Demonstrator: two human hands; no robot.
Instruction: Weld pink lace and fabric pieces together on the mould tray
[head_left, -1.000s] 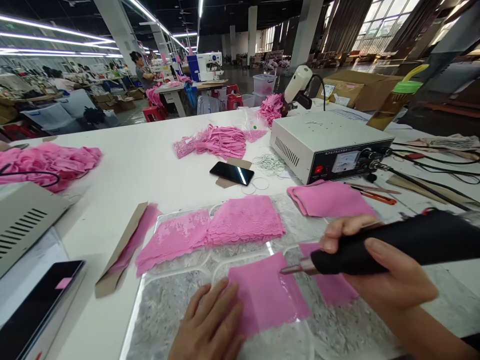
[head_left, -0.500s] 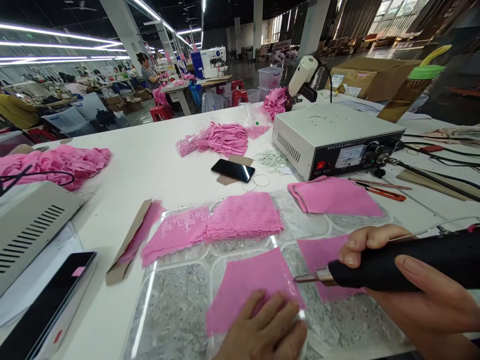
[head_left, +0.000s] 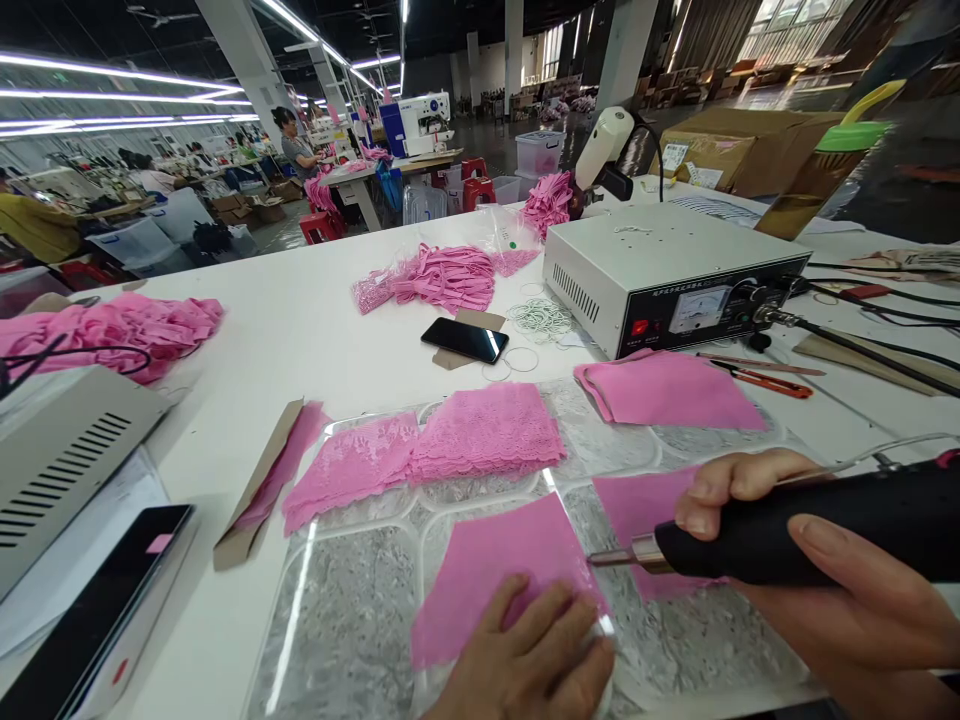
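Within the last second our left hand (head_left: 525, 668) slid onto the pink fabric square (head_left: 480, 565) near the tabletop's front edge, fingers flat, pinning it, while our right hand (head_left: 832, 595) stayed closed round the black tool (head_left: 787, 535), tip at the square's right edge.

I am seeing matt pink cloth (head_left: 495, 570) lying on a glossy clear plastic sheet (head_left: 345, 620). The black tool handle (head_left: 739, 550) is looking matt, its metal tip (head_left: 619, 556) shining. I am noting rough pink lace (head_left: 487, 430) and a smooth painted-metal box (head_left: 660, 245).
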